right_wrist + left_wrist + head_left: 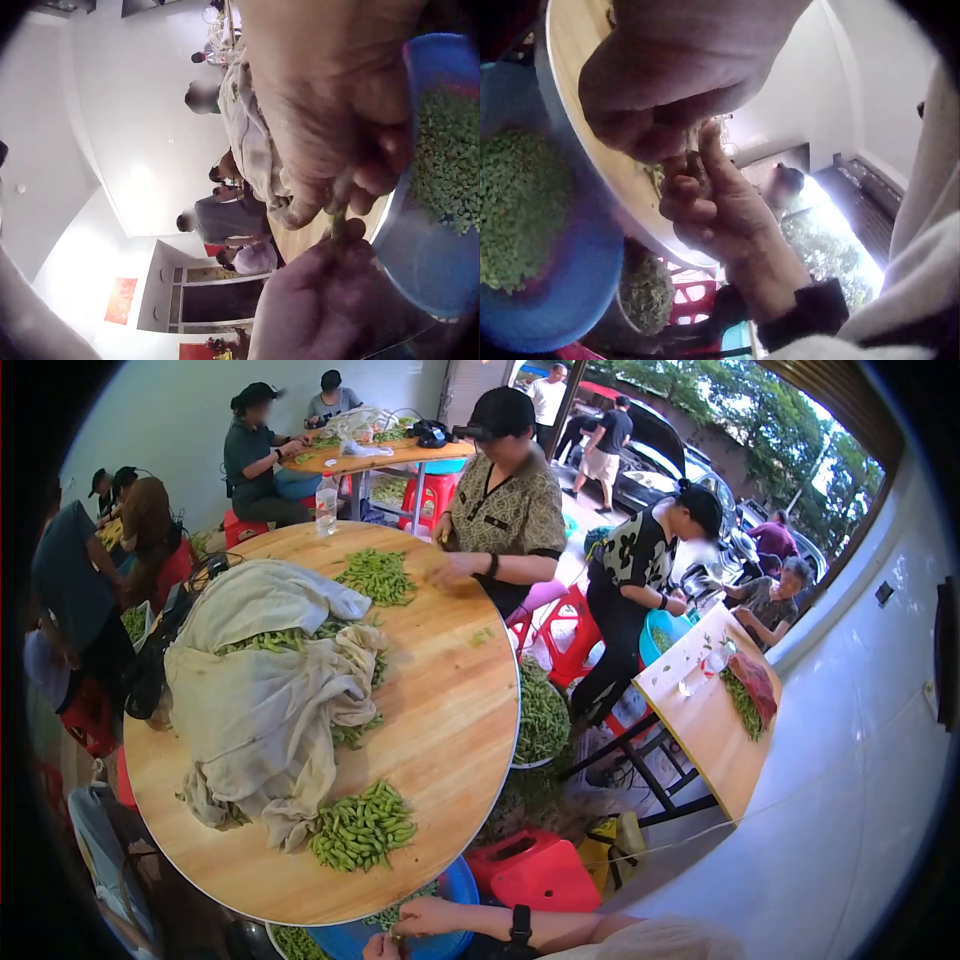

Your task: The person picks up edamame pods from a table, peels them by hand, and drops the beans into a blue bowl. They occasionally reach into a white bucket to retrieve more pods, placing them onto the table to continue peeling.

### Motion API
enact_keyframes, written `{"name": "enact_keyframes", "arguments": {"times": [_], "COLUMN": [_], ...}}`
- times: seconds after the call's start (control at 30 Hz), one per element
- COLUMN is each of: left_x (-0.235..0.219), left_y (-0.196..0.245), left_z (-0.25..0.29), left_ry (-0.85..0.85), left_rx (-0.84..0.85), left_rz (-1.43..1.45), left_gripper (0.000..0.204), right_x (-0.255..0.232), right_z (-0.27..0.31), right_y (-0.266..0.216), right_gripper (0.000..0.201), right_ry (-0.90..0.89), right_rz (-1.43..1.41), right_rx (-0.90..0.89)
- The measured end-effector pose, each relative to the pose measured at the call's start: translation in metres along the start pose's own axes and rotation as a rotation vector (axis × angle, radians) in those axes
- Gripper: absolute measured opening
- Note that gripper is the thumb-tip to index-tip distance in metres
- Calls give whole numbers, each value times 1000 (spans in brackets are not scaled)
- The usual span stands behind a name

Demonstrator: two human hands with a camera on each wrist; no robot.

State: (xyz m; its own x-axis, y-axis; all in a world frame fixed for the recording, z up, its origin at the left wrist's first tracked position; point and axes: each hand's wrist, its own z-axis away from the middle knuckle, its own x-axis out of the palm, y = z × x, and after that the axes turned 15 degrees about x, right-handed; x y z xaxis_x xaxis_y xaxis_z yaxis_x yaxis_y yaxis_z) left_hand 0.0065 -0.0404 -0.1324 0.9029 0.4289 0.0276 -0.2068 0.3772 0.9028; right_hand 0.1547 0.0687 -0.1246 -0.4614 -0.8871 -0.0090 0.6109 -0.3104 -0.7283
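Observation:
At the bottom of the head view my left hand (381, 947) and my right hand (428, 916) meet beside the table edge, over a blue basin (460, 890). Between them is a small green bean pod (339, 225), pinched by the fingertips of both hands and mostly hidden by them. Shelled green beans (517, 210) fill much of the basin. A heap of bean pods (365, 828) lies on the round wooden table (450, 730), just beyond my hands. Behind it, a pale cloth (270, 700) covers a larger mound of pods.
A person in a patterned shirt (510, 510) works at a second pod heap (376, 577) across the table. Right of the table are a tub of pods (540, 720), a red stool (535, 870) and a small side table (700, 710). A bottle (326, 505) stands at the far rim.

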Motion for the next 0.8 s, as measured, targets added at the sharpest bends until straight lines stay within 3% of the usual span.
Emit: {"name": "enact_keyframes", "arguments": {"times": [0.03,0.17,0.27,0.33,0.43,0.53,0.63,0.8], "left_x": [-4,-9,-2,-4,-9,-14,-22,-50], "left_y": [-7,2,26,20,13,4,-22,-105], "left_z": [0,-5,0,-1,-2,-3,-10,-31], "left_ry": [-42,-183,-186,-174,-211,-244,-260,-297], "left_rx": [57,205,95,34,29,7,53,152], "left_rz": [-77,-369,-146,-106,-114,-186,-373,-734], "left_gripper": [20,21,21,23,25,26,27,27], "right_x": [1,0,0,4,2,4,16,29], "right_z": [-2,-17,-26,-30,-32,-29,-25,-36], "right_y": [1,9,19,24,23,16,10,15], "right_gripper": [36,41,39,38,37,36,35,35], "right_ry": [84,69,13,-17,-45,-67,58,85], "right_rz": [65,22,-36,-63,106,215,361,509], "right_rx": [-8,-116,-186,-216,-219,-95,-24,85]}}
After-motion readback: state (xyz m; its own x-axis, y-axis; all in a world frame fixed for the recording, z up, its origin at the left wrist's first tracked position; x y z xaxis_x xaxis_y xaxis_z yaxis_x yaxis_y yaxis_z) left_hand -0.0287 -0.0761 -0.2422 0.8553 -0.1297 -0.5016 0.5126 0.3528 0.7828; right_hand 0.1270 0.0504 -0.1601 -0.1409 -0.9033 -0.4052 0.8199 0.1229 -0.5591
